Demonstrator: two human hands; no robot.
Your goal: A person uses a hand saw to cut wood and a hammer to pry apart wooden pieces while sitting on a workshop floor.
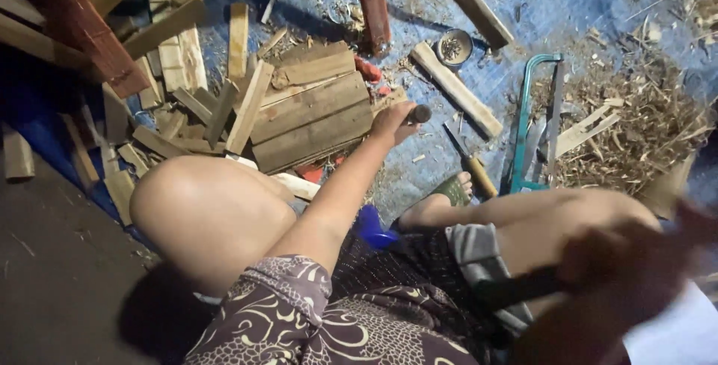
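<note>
The left hand (394,122) is closed round a short dark cylindrical handle (417,114), reached out over the blue tarpaulin (523,6) beside the slatted wooden block (314,111); it looks stiff, light and easy to grip mid-length. The blurred right hand (628,264) seems wrapped round a dark bar (516,289), hemmed by knees, with scrap wood left and a green-framed saw (523,122) right.

Planks (310,111) left — saw (532,122) right, tin (453,47) behind.
</note>
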